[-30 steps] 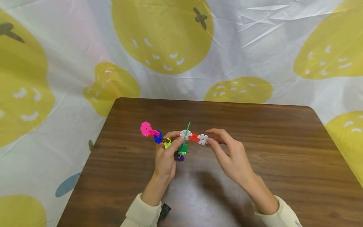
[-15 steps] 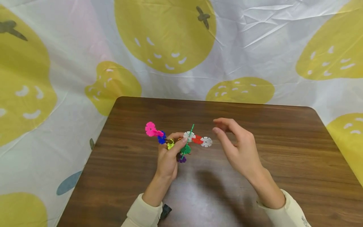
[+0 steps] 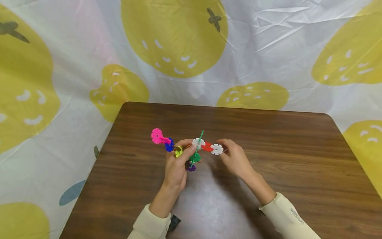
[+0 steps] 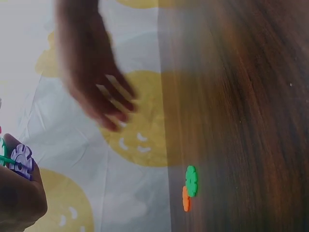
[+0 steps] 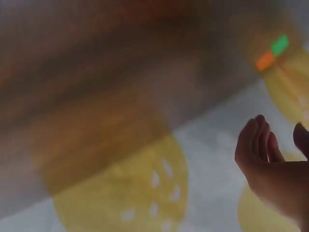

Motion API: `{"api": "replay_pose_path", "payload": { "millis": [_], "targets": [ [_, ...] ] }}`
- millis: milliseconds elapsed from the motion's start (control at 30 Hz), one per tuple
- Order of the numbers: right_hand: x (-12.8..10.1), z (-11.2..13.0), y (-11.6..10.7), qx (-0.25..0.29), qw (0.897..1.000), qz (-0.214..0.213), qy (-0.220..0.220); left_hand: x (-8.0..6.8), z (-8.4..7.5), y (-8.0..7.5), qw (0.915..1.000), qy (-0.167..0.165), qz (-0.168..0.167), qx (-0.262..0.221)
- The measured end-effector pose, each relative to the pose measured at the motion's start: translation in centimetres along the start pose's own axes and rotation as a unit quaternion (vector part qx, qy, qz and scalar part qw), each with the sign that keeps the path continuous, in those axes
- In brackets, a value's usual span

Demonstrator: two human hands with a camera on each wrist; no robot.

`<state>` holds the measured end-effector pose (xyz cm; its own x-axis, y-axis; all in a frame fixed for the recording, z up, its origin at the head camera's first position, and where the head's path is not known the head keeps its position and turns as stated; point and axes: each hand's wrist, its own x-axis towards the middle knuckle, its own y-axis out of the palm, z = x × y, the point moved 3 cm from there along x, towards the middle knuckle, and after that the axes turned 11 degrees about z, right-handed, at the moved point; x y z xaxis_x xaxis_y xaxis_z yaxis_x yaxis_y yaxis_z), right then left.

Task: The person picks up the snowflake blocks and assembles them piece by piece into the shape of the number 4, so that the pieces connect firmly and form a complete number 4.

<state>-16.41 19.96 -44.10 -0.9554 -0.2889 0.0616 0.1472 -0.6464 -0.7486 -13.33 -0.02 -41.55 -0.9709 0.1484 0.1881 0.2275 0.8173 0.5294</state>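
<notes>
My left hand (image 3: 175,171) grips a linked chain of flower-shaped plastic discs above the table, its thumb over a white disc (image 3: 197,143). A pink disc (image 3: 157,136) and a blue disc (image 3: 169,145) stick out left; a red disc (image 3: 207,146) and an end white disc (image 3: 217,149) reach right. Below the thumb are a green disc (image 3: 195,157) and a purple disc (image 4: 21,157). Beside the end white disc is my right hand (image 3: 237,159), fingertips overlapping its edge in the head view. In the right wrist view the right hand (image 5: 270,169) has curved fingers, thumb apart, nothing between.
A green disc (image 4: 191,181) and an orange disc (image 4: 186,198) lie together on the brown wooden table (image 3: 268,132). A white cloth (image 3: 179,89) with yellow fruit prints hangs behind the table. A small black object (image 3: 174,222) shows by the left cuff.
My right hand left the end white disc, lifted to the right, then came back down and left beside it. My left hand keeps its grip on the chain, shifted slightly right.
</notes>
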Motion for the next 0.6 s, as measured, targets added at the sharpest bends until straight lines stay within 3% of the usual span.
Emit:
{"api": "replay_pose_path", "payload": {
  "millis": [100, 200, 367, 600],
  "targets": [
    [0.5, -1.1, 2.5, -0.015, 0.999, 0.043, 0.004, 0.0, -0.1, 0.0, 1.0, -0.003, -0.003, -0.002],
    [1.1, -1.4, 4.2, -0.015, 0.998, 0.062, -0.027, 0.0, -0.3, 0.1, 1.0, -0.005, -0.006, -0.003],
    [2.3, -0.7, 5.8, -0.035, 0.993, 0.065, -0.089, 0.0, -0.3, 0.1, 0.9998, -0.01, -0.016, -0.001],
    [2.8, 0.3, 7.0, -0.098, 0.988, 0.064, -0.097, 0.0, -0.2, 0.2, 0.9997, -0.016, -0.017, -0.004]
  ]
}}
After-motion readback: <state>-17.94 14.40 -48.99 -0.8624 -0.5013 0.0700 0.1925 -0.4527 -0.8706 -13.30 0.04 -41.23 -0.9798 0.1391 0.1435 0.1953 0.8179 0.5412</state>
